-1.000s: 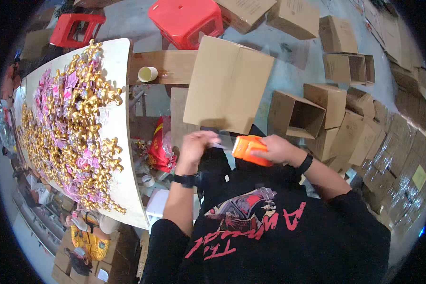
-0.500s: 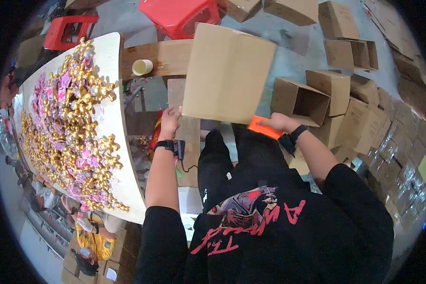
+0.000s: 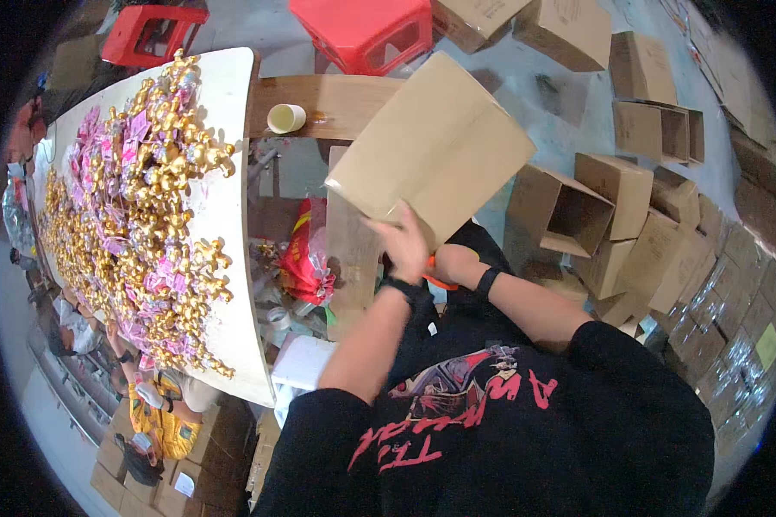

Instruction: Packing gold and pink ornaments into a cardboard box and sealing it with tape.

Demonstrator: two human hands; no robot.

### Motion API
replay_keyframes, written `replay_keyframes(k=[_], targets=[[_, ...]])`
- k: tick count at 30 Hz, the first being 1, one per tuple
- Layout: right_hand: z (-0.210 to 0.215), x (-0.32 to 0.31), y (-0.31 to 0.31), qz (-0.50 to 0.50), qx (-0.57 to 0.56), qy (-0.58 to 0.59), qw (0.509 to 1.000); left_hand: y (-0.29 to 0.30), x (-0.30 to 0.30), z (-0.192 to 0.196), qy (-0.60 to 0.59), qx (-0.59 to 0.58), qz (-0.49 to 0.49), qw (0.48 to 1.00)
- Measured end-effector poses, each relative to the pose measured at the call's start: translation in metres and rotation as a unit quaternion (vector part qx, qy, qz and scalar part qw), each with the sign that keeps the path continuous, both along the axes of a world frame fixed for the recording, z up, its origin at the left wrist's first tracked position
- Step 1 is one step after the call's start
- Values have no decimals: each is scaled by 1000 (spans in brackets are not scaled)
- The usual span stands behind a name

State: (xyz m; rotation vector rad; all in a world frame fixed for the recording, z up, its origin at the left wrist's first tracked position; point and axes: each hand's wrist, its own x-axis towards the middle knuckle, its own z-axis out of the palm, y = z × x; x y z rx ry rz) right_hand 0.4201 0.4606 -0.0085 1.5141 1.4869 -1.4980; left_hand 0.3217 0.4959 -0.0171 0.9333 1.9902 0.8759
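Note:
A closed brown cardboard box [image 3: 435,142] is tilted in front of me, above my legs. My left hand [image 3: 403,246] lies against its near side with the fingers stretched out and apart. Close beside it, my right hand [image 3: 461,265] is closed around an orange hand-held object [image 3: 441,281], right by the box's lower edge. Fingers and box cover most of that object, so its kind does not show.
At left, a white table [image 3: 233,202] bears a heap of gold figurines [image 3: 172,172] and pink packets. A cup [image 3: 285,118] stands on a wooden bench [image 3: 336,95]. Red stools [image 3: 366,34] and open cartons [image 3: 565,211] stand beyond. Another person in yellow [image 3: 165,426] sits at lower left.
The box has turned clockwise and its near end has tipped. My left hand has left the corner and moved right onto its side. My right hand has come left with the orange object.

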Motion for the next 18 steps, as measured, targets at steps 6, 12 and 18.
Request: replay_keyframes(k=[6, 12, 18], targets=[[9, 64, 13, 198, 58, -63, 976, -65, -3, -16, -321, -329, 73, 885], [32, 193, 104, -26, 255, -285, 923, -45, -47, -49, -523, -319, -57, 788], [1, 209, 198, -9, 279, -371, 886, 8, -63, -59, -478, -399, 133, 771]])
